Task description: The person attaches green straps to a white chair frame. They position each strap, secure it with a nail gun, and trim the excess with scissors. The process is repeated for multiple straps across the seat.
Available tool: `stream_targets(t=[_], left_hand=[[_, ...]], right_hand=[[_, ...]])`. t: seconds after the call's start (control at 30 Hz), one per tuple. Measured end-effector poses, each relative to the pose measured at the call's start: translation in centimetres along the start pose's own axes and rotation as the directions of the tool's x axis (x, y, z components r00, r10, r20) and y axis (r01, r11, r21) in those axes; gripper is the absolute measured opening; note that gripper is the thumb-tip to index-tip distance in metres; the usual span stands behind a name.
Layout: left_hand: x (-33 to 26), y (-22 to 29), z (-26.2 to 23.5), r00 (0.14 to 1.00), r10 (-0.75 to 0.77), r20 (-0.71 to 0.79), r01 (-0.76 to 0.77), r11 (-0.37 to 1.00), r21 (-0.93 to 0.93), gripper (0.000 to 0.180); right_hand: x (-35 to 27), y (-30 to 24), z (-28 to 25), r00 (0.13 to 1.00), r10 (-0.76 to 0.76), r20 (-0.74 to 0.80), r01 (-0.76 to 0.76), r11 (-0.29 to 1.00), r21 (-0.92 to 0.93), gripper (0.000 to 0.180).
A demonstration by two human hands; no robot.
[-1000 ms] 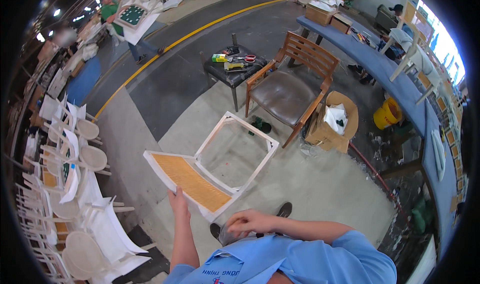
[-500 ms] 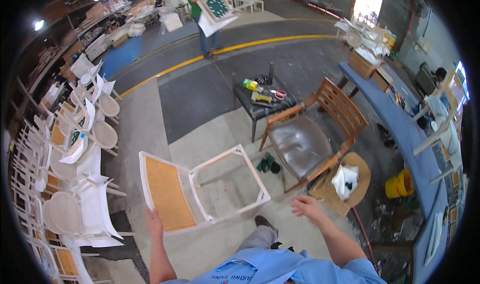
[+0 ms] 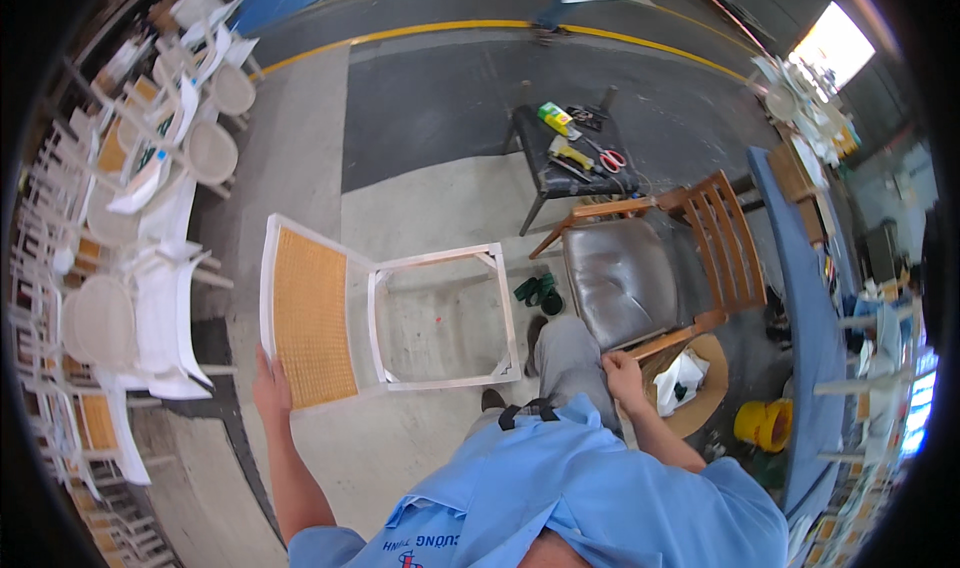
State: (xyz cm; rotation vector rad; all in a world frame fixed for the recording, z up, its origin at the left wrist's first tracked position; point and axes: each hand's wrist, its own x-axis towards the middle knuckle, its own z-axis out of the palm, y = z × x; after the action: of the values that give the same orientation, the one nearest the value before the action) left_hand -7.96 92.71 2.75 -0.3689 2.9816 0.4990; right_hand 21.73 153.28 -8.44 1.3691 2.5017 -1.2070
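A pale-framed chair [image 3: 366, 278] with a woven cane back and an open, seatless frame stands tilted in front of me. My left hand [image 3: 271, 386] grips the outer edge of its back, near the lower corner. To the right is a brown wooden armchair [image 3: 708, 253] with a slatted back and a dark, creased leather seat [image 3: 622, 276]. My right hand [image 3: 624, 378] is closed at the front end of its near armrest; its fingertips are partly hidden. Between the two chairs, dark green bundles [image 3: 540, 292] lie on the floor by my leg.
A black stool [image 3: 545, 176] holds scissors [image 3: 611, 160], a yellow-handled tool [image 3: 569, 152] and a green-yellow box. Stacked pale chairs [image 3: 100, 318] line the left. Right are a cardboard bin [image 3: 712, 384], yellow bucket [image 3: 763, 425] and blue bench [image 3: 790, 268]. A person [image 3: 553, 13] passes beyond.
My right hand has come down from the air onto the armchair's armrest. The cane chair has turned slightly, with my left hand still on it. My view has tilted down; the person has moved right.
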Motion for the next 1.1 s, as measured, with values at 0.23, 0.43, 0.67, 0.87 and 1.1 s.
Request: stream_targets(t=[0.23,0.43,0.67,0.87,1.1], left_hand=[[0.6,-0.5,1.8,0.995,-0.045,-0.087,0.048,0.998,0.031,0.058],[0.8,1.1,2.1,0.978,-0.144,-0.153,0.144,0.989,-0.010,0.054],[0.1,8.5,12.3,0.694,-0.173,-0.699,0.538,0.770,0.343,0.052],[-5.3,27.1,42.3,0.724,-0.516,0.458,0.690,0.522,-0.502,0.068],[-9.6,30.2,57.6,0.755,-0.315,0.575,0.527,0.813,-0.247,0.075]], right_hand=[[14.0,-14.9,-0.2,0.883,-0.212,0.419,0.238,0.971,-0.011,0.030],[25.0,-24.7,6.7,0.495,-0.288,0.820,0.672,0.725,-0.151,0.028],[40.1,-23.8,23.5,-0.121,0.381,0.917,0.988,-0.046,0.150,0.038],[42.9,-11.8,31.0,0.041,0.759,0.650,0.979,-0.160,0.125,0.040],[51.4,1.8,39.2,0.172,0.239,0.956,0.984,0.012,-0.180,0.050]])
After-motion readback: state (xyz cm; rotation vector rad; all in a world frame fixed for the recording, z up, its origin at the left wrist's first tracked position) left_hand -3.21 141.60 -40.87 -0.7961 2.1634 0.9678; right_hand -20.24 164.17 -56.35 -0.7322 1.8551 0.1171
